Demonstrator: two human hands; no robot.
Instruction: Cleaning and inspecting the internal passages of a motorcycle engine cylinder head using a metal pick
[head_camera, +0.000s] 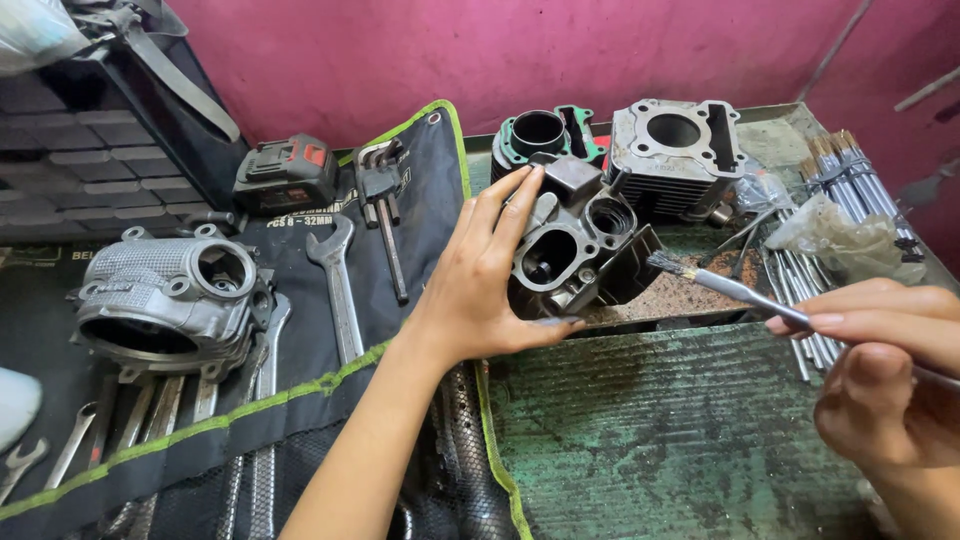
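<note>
Far left: dark plastic drawer cabinet (90, 150) against the magenta-painted wall (500, 50). Below it, a black tool roll with green edging (300, 385) lies spread over the bench, bearing a silver-grey cast-metal engine casing (165, 300), a black-and-red power-tool battery (285, 175), a set of hex keys (378, 170) and a steel open-ended spanner (338, 285).

Centre: my left hand (480, 285), fingers spread, pressing against the side of a dark grimy metal cylinder head (575, 250), which stands at the middle of the bench on a rusty brown patch. Behind it, a dark cylinder with a green gasket (540, 135) and a pale grey finned cylinder block (675, 150).

Foreground: worn green-painted metal bench top (660, 430), scratched and flaking.

Right: my right hand (880, 370), pinching the handle of a small metal-handled brush (735, 290), bristles just beside the cylinder head. Beyond, a bundle of steel rods (850, 175).
</note>
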